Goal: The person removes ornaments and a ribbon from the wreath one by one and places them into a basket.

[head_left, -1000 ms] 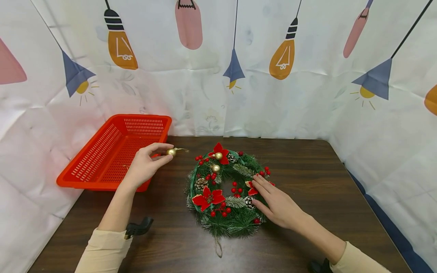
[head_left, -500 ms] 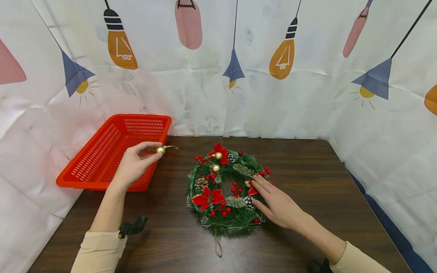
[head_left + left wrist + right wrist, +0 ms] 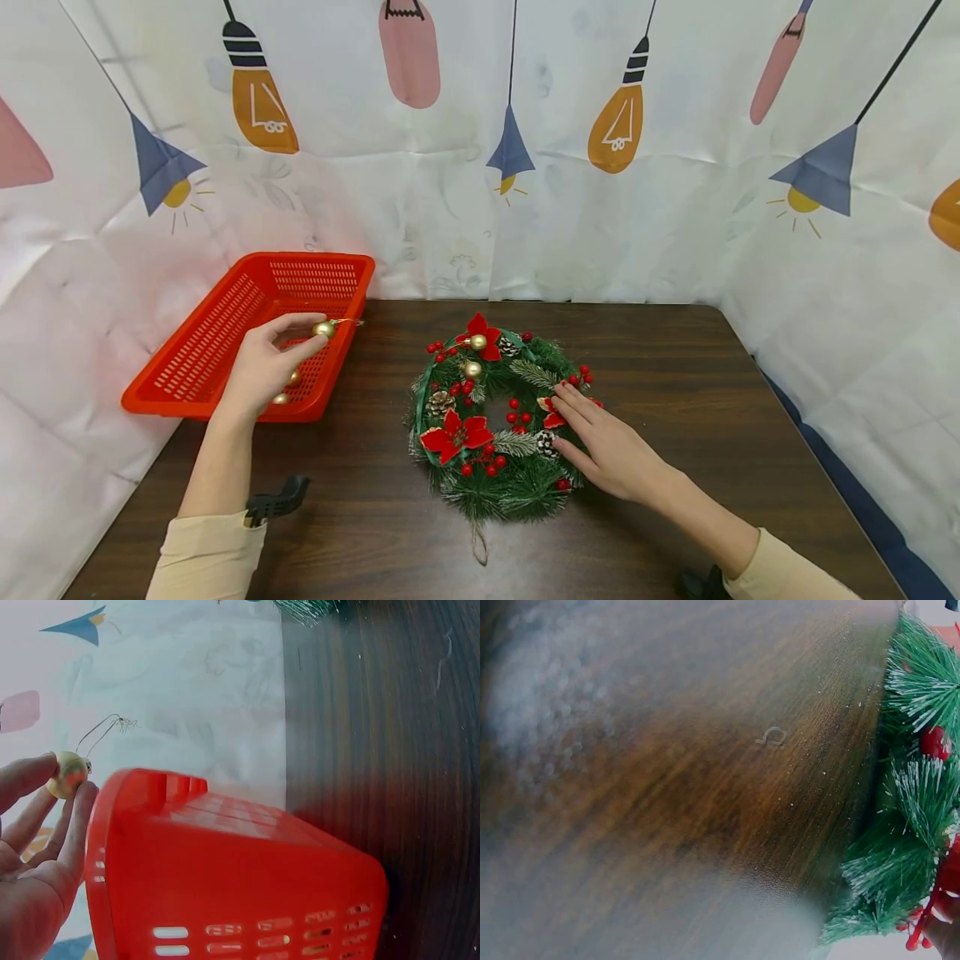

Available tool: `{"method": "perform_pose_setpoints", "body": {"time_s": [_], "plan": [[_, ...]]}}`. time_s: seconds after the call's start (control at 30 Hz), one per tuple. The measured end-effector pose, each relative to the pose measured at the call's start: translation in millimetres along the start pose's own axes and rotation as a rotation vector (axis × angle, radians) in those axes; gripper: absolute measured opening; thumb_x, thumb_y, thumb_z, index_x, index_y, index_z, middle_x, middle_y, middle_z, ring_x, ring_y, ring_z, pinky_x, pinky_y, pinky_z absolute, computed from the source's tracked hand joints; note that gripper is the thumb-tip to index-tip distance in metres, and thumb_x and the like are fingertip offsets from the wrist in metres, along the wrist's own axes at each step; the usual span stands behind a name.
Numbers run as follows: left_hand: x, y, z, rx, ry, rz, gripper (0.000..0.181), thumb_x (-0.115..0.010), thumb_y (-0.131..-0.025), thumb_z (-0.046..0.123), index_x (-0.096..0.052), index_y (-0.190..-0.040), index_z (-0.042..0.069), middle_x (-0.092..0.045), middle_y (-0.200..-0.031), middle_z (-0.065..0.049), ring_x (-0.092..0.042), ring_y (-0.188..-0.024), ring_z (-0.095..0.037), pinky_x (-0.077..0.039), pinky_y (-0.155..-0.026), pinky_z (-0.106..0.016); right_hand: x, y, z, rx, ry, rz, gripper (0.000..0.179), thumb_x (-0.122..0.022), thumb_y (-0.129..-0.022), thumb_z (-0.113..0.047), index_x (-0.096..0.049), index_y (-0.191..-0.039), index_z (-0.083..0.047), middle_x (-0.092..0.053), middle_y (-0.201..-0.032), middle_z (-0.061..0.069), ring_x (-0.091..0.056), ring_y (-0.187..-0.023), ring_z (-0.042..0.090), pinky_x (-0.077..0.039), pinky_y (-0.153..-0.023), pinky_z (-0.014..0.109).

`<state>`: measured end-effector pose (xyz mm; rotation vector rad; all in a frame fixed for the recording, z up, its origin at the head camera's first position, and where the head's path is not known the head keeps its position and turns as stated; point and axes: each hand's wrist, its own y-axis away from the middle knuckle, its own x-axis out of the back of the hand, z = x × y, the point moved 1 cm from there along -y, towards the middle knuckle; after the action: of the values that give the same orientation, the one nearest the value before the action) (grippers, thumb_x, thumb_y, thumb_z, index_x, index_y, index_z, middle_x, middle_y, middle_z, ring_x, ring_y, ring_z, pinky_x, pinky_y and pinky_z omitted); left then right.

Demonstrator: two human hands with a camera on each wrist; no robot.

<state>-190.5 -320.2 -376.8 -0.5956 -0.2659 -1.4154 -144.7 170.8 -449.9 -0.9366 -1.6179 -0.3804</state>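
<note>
Between thumb and fingers, my left hand [image 3: 262, 360] pinches a gold bauble [image 3: 324, 329] with a thin cord loop trailing from it. The hand is over the right side of a red plastic basket [image 3: 247, 265]; in the left wrist view the bauble [image 3: 69, 775] shows just beyond the basket's rim [image 3: 112, 825]. More gold baubles [image 3: 281, 398] lie inside the basket, partly hidden by the hand. My right hand [image 3: 611, 450] rests with extended fingers on the right side of a green wreath [image 3: 480, 492], which bears red poinsettias [image 3: 456, 437], berries, pine cones and gold baubles.
The wreath lies flat on a dark wooden table [image 3: 645, 358], a twine loop [image 3: 480, 546] at its near edge. Behind and beside the table hangs a white curtain [image 3: 450, 217] printed with lamps and bulbs. A black wrist mount [image 3: 277, 500] juts from the left wrist.
My left hand has moved left with the gold bauble, from beside the basket to over its right side. Baubles in the basket have come into sight. The right hand stays on the wreath.
</note>
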Motion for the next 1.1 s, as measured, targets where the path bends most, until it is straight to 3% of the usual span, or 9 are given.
{"method": "perform_pose_setpoints", "body": {"time_s": [0.3, 0.67, 1.1], "plan": [[9.2, 2.6, -10.3, 0.004, -0.060, 0.004, 0.046, -0.068, -0.101, 0.035, -0.064, -0.140, 0.010, -0.063, -0.132, -0.011, -0.058, -0.108, -0.011, -0.051, -0.079, -0.015, 0.3, -0.2, -1.0, 0.005, -0.008, 0.011, 0.066, -0.056, -0.106, -0.043, -0.042, -0.156, -0.001, -0.030, -0.165, 0.013, -0.025, -0.153, 0.027, -0.035, -0.115, 0.050], [18.8, 3.8, -22.1, 0.059, -0.109, 0.022, 0.047, -0.067, -0.100, 0.041, -0.065, -0.139, 0.013, -0.063, -0.130, -0.011, -0.056, -0.109, -0.011, -0.047, -0.082, -0.014, 0.2, -0.2, -0.1, 0.012, -0.003, 0.024, 0.065, -0.059, -0.105, -0.041, -0.043, -0.155, -0.001, -0.031, -0.165, 0.014, -0.027, -0.152, 0.030, -0.035, -0.114, 0.051], [24.4, 4.2, -32.1, 0.074, -0.108, 0.013, 0.050, -0.067, -0.101, 0.039, -0.063, -0.140, 0.009, -0.062, -0.130, -0.013, -0.057, -0.107, -0.016, -0.049, -0.078, -0.013, 0.3, -0.4, -0.5, -0.006, -0.010, 0.004, 0.065, -0.057, -0.106, -0.042, -0.042, -0.156, -0.002, -0.029, -0.166, 0.013, -0.025, -0.153, 0.027, -0.034, -0.116, 0.049]]}}
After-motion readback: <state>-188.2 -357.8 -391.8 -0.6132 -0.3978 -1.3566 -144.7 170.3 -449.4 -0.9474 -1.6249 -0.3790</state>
